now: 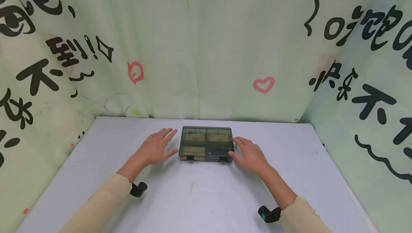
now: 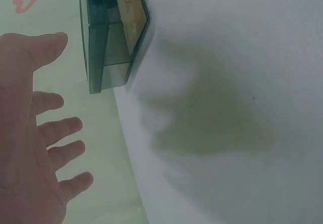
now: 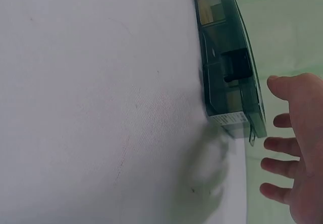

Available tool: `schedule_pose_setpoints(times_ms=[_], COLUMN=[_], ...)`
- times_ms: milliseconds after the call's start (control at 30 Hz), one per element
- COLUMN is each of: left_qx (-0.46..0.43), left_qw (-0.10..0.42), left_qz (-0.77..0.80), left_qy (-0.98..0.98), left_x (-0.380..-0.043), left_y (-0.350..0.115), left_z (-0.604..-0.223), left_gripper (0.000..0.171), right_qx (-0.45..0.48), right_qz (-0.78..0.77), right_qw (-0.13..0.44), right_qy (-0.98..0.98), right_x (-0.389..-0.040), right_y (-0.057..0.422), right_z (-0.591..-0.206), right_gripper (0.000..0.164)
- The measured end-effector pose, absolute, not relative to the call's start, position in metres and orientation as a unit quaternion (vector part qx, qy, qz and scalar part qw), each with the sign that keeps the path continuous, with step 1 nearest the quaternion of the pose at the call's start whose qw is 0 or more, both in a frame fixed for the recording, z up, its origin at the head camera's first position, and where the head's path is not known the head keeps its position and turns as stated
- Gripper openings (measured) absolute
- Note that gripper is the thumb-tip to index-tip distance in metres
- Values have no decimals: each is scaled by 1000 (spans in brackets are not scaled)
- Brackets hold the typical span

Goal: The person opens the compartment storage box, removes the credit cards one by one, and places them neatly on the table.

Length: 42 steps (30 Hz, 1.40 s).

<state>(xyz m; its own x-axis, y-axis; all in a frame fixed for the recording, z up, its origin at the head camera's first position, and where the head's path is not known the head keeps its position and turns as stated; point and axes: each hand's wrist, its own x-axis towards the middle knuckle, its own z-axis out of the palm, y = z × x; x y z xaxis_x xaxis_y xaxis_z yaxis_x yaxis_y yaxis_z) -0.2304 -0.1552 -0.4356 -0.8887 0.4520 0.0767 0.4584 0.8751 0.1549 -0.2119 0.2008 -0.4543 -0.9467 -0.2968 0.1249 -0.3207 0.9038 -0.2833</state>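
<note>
A dark, see-through compartment box (image 1: 206, 144) lies flat on the table with its lid down and two black latches along the near edge. Tan pieces show through the lid in several of its sections. My left hand (image 1: 157, 146) hovers just left of the box, fingers spread and holding nothing; the left wrist view shows a gap between thumb and box. On the other side, my right hand (image 1: 249, 154) is close to the right edge, thumb and fingertips right at it. In the right wrist view a black latch (image 3: 236, 65) and a small label (image 3: 229, 118) show on the box.
The white table (image 1: 199, 197) extends around the box on all sides. Behind it hangs a pale green curtain (image 1: 225, 47) with black writing and red drawings, which also lines both sides. A black wrist device (image 1: 138, 189) sits on each forearm.
</note>
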Motion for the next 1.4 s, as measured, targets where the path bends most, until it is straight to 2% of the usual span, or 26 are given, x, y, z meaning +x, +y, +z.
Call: schedule_pose_setpoints(times_ms=[800, 1400], left_qx=[-227, -167], left_qw=[-38, -150], left_qz=[-123, -280], left_qy=[-965, -933], left_x=[-232, -237], left_y=[-137, -127], left_z=[-448, -468], left_gripper=[84, 97], right_qx=[148, 113], right_qz=[170, 299], right_qw=[-4, -72], right_qy=[-974, -945], right_x=[-211, -214], right_y=[187, 182], right_z=[-461, -468], right_gripper=[70, 79])
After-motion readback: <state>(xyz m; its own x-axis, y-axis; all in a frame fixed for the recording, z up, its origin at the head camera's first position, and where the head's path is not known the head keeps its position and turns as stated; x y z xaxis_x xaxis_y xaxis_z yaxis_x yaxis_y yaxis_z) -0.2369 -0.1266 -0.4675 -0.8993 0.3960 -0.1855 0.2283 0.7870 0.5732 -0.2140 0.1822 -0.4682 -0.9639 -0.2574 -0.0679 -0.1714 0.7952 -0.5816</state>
